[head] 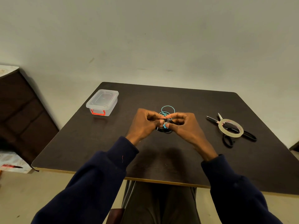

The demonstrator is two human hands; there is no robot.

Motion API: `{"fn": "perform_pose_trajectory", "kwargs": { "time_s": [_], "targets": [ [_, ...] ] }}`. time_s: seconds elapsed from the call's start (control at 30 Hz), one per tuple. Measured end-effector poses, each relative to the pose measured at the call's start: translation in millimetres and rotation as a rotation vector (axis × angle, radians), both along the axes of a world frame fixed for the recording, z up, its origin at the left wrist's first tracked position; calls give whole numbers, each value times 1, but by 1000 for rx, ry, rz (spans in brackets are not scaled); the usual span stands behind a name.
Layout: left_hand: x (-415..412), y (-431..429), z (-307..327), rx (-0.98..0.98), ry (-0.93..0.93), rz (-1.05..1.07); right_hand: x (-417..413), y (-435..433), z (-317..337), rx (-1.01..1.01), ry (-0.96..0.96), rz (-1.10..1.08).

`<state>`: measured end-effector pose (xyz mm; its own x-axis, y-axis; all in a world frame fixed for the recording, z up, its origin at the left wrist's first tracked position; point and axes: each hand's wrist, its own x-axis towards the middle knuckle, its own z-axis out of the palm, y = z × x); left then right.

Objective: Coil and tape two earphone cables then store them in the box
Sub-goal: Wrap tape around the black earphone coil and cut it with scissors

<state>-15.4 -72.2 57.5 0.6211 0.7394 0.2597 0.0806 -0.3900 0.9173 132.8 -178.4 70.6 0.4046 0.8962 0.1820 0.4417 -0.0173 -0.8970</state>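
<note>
Dark surface (178,151) against a plain wall. At its middle the left hand (142,123) and right hand (184,125) both pinch a black cable (163,130), coiled, seemingly pressing tape round it. The teal cable (168,109) lies looped just behind, apparently untaped. The box (102,101) sits lidded and looks empty, so storing remains. The tape roll (230,134) rests on scissors (212,119).

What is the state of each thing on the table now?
box: lid on.
black cable: coiled, pinched by left hand and right hand.
teal cable: loose loops behind the hands.
tape roll: flat, lying on the scissors.
scissors: blades open.
</note>
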Motion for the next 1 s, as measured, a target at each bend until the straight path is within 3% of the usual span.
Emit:
{"fn": "perform_pose_trajectory", "kwargs": {
  "time_s": [0.23,0.4,0.53,0.77,1.0],
  "targets": [
    [1,-3,0,44,3,22,-2,0,-2,-67,121,-61],
    [4,-4,-2,31,29,34,-5,1,-10,-11,42,-116],
    [4,-5,-1,-10,24,20,-8,-1,-10,93,233,-123],
    [-1,-5,-1,-140,-25,19,-4,-2,-6,17,463,-145],
    [-4,-7,-4,-150,-47,-11,-4,0,-4,-23,508,-140]
  ]
}}
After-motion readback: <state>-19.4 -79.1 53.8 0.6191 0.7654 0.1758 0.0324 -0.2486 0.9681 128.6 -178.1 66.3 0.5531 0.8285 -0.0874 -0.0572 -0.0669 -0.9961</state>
